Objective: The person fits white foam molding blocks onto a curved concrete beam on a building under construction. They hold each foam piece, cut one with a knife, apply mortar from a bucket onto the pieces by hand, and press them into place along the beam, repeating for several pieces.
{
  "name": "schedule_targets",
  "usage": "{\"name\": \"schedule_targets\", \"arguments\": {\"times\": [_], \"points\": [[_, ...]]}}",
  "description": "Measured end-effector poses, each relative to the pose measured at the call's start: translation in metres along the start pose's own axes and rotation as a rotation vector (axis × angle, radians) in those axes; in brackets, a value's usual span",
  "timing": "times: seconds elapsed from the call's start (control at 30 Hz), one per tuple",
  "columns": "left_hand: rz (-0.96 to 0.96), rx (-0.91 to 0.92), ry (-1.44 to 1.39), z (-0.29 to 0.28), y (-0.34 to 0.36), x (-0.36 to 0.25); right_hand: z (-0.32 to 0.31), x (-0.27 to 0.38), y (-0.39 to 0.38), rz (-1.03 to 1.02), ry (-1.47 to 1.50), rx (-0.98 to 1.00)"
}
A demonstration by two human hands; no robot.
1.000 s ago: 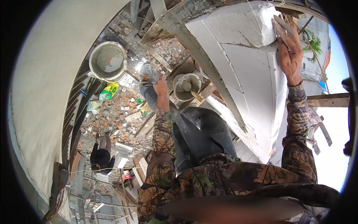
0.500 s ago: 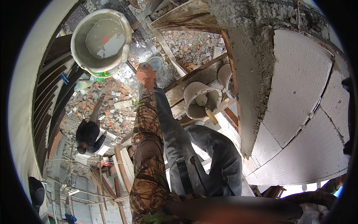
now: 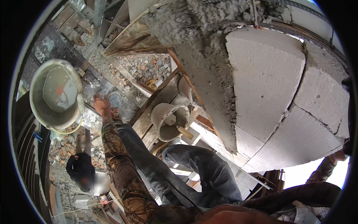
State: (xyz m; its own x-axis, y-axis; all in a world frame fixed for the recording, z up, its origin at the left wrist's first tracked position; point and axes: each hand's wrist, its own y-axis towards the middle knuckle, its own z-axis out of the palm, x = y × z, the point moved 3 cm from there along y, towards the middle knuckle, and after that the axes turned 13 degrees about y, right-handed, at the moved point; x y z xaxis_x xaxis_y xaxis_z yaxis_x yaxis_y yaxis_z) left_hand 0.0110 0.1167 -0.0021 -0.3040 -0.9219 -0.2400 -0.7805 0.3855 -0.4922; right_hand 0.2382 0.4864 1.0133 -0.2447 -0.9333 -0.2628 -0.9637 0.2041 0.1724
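Note:
My left hand (image 3: 102,106), at the end of a camouflage sleeve, reaches out between a large mortar-stained bucket (image 3: 78,100) and the toe of my shoe (image 3: 115,99). Its fingers look loosely apart, and I see nothing in them. Greyish liquid with a pale patch lies inside the bucket. At the far right rim, my right hand (image 3: 338,156) is close to the lower edge of a white block wall (image 3: 276,138); its fingers are mostly hidden, and I cannot tell whether it touches the wall.
A small mortar-crusted pail (image 3: 160,115) holds a tool with a wooden handle (image 3: 185,132), by a plank beside my leg. Wet grey mortar (image 3: 209,89) borders the blocks. Far below, a person in black (image 3: 80,168) is among rubble (image 3: 61,151). Rebar (image 3: 305,11) runs along the top right.
The view has swung, so bucket, pail and wall appear farther left. My left hand has gone from a rounded fist shape to looser fingers. My right hand shows more at the wall's edge.

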Motion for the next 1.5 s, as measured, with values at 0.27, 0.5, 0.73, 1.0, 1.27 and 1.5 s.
{"name": "schedule_targets", "arguments": {"times": [0.27,0.5,0.73,1.0,1.27,1.5], "points": [[0.168,-0.101,-0.286,-0.061,-0.038,-0.041,0.02,-0.014,0.003,0.067,0.243,0.126],[-0.047,0.151,-1.391,-0.208,-0.163,-0.146,0.088,0.054,0.075,0.381,0.303,0.259],[0.006,0.243,-1.401,-0.45,-0.261,-0.235,0.07,0.084,0.116,0.232,0.552,0.269],[0.451,-0.355,-1.135,-0.815,-0.3,-0.27,0.066,0.076,0.107,0.173,0.626,0.208],[0.619,-0.986,-0.481,-1.102,-0.28,-0.275,0.062,0.071,0.102,0.162,0.688,0.152],[0.494,-0.615,-0.575,-1.187,-0.165,-0.281,0.062,0.068,0.102,0.178,0.693,0.129]]}}
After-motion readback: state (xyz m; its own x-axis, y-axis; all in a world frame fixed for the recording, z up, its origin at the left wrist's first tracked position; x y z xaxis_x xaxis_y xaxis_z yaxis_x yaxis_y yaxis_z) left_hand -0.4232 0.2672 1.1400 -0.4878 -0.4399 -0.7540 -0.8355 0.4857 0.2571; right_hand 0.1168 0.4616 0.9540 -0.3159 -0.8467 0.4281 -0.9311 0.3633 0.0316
